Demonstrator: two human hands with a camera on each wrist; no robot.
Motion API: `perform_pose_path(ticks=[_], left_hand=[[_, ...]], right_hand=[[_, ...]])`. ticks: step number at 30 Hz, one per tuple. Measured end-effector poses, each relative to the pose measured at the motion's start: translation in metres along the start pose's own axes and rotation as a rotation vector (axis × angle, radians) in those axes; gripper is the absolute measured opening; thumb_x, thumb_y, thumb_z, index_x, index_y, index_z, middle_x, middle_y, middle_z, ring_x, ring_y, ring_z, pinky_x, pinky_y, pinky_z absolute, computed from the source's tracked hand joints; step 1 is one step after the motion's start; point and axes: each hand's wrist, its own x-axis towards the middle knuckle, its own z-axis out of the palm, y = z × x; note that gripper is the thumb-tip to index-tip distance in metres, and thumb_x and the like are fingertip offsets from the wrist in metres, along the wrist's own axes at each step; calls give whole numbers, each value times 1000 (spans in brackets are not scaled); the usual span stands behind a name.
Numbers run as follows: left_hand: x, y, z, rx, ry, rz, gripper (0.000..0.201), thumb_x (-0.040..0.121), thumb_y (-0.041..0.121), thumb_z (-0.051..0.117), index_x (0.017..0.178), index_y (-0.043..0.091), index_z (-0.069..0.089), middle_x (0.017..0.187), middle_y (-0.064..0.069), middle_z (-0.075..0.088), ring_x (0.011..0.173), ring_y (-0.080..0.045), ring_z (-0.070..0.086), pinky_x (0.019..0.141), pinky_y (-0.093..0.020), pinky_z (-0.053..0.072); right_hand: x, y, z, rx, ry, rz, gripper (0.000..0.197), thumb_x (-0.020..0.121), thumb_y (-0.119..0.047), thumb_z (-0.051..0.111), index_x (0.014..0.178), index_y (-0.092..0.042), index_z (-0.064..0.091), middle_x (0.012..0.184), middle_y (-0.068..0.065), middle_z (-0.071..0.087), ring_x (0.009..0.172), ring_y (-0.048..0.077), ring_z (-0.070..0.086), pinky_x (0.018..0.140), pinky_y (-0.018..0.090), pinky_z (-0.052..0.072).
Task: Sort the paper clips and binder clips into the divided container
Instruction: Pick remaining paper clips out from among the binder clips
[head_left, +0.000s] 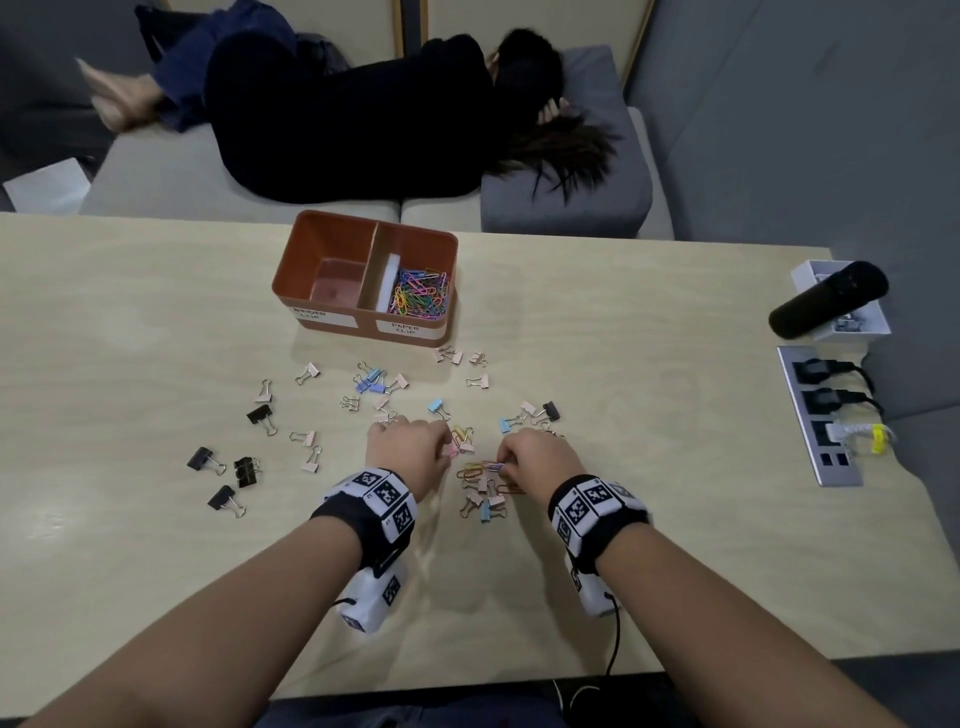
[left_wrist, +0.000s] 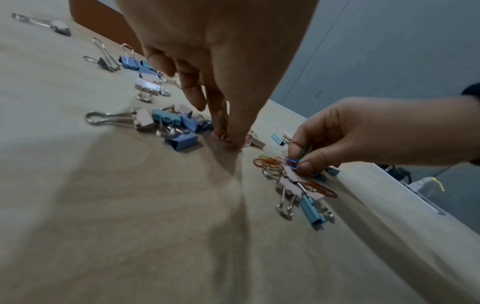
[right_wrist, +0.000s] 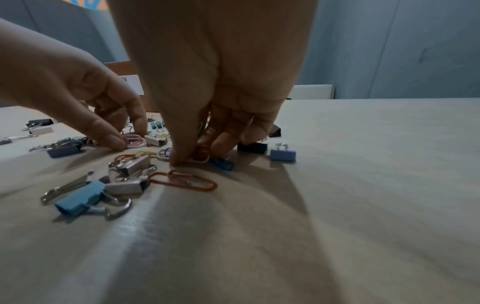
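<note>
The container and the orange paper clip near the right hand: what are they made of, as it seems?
Container: probably plastic, terracotta-coloured; smooth moulded walls, rounded corners, a faint sheen on the floor.
Orange paper clip: bent wire, likely metal under a coloured coating; thin, evenly orange, slightly glossy. The core does not show.

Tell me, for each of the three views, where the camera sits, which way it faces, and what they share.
Head: worn on the head, looking forward and down at the table, the divided container and scattered binder clips; both forearms, left hand and right hand show.
Left wrist: low, looking along the left hand's fingers; the right hand shows too.
Right wrist: low, looking along the right hand's fingers; the left hand shows too.
Shared: both wrist views show both hands pinching paper clips.
</note>
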Motion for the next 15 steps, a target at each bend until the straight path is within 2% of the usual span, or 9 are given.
perform_pose_path(ticks=[3,8,11,15], left_hand=[[6,3,-4,73,-18,1,17,93,38,47,103,30,59,108,6,65,108,-23,52,93,-41,35],[11,3,-8,134,-56,14,11,92,33,51,98,30,60,108,4,64,109,-23,50,95,-42,34],[12,0,-10,93,-69,-9,8,91,33,54,97,30,58,107,6,65,109,-22,49,95,-42,33],[6,-10,-12,2,-41,-68,17,89,38,56,105,31,55,106,9,67,111,-21,50,95,-42,33]], right_hand=[[1,-1,2,-36,-8,-17,17,91,-25,58,102,-16,68,110,5,62,101,26,60,88,38,50],[0,-2,4,-39,-32,-40,19,93,-16,52,108,-12,64,114,8,57,107,27,55,88,37,47],[1,-4,0,-11,-61,-9,20,92,-13,51,108,-12,63,115,8,60,106,27,57,90,37,48],[0,-3,2,15,-37,6,19,92,-14,51,105,-13,64,111,8,63,101,25,59,86,35,49]])
